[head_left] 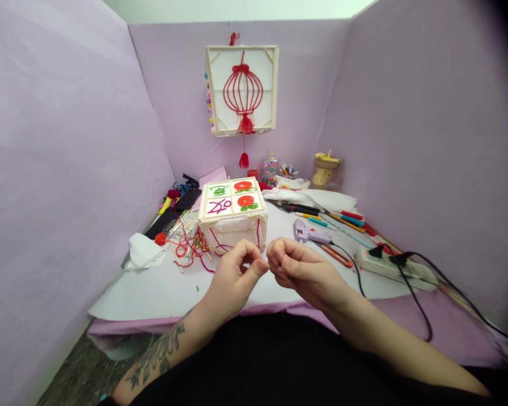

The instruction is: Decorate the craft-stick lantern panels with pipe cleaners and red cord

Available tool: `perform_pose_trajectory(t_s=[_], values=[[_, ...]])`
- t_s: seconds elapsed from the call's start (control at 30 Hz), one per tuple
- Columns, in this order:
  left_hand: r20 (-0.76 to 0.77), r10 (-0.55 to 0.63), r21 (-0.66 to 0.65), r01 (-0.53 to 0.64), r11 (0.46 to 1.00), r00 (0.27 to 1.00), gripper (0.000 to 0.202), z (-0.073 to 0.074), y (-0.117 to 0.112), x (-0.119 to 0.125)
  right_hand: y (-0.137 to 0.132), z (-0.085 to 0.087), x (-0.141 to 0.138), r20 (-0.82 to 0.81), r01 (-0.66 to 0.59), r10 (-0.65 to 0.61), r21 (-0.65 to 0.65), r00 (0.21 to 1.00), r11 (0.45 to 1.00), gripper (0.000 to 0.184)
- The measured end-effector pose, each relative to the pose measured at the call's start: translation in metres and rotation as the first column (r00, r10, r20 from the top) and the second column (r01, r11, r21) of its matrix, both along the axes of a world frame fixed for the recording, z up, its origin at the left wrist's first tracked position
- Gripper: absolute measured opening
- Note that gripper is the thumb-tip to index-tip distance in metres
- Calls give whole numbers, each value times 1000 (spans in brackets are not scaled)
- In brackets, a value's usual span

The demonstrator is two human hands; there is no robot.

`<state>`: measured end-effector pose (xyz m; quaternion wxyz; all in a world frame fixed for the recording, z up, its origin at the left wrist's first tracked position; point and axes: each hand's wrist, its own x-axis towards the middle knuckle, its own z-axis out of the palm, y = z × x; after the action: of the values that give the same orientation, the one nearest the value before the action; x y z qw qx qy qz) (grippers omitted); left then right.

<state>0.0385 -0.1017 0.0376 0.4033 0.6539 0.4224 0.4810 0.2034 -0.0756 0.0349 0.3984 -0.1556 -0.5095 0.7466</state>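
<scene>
My left hand [239, 273] and my right hand [298, 268] meet just above the table's near side, fingertips almost touching. Both are closed in a pinch; whatever lies between the fingers is too small or hidden to make out. Right behind them stands a box-shaped lantern [233, 220] framed in pale sticks. Its top has four panels with yarn shapes in green, orange-red and purple. Purple yarn [203, 254] hangs down its front and trails onto the white table cover [165, 296].
A second lantern [243, 90] with a red yarn design hangs at the back. On the right lie a glue gun [311, 231], an orange cutter [337, 255], pens and a power strip [395, 268] with cables. A white cloth [145, 251] and tangled yarn sit left.
</scene>
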Motion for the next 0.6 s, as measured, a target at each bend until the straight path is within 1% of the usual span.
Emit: perform_pose_trajectory(t_s=[0.07, 0.13, 0.2, 0.27, 0.33, 0.4, 0.5, 0.6], values=[[1, 2, -5, -2, 1000, 1000, 44, 1, 0, -1, 1, 0, 0, -16, 45, -45, -14, 999, 999, 37], [2, 3, -7, -3, 1000, 1000, 44, 3, 1, -1, 0, -1, -1, -12, 84, -84, -1, 996, 997, 37], [-3, 11, -6, -11, 1000, 1000, 43, 4, 0, 0, 0, -2, -1, 30, 121, -123, 69, 992, 990, 37], [-23, 31, 3, -31, 1000, 999, 39, 4, 0, 0, -2, -2, -1, 123, 194, -222, 203, 967, 960, 35], [-64, 73, 36, -71, 997, 995, 35, 3, 0, 0, -4, 1, 1, 226, 269, -368, 375, 902, 887, 27], [-119, 123, 92, -112, 989, 985, 32, 2, 0, -1, -6, 6, 2, 293, 284, -488, 533, 822, 797, 20], [-204, 168, 165, -135, 977, 964, 30, 1, 1, -3, -7, 11, 5, 329, 229, -580, 690, 745, 686, 16], [-274, 179, 188, -130, 974, 945, 28, 3, 2, -6, -4, 13, 8, 316, 163, -632, 797, 707, 581, 13]])
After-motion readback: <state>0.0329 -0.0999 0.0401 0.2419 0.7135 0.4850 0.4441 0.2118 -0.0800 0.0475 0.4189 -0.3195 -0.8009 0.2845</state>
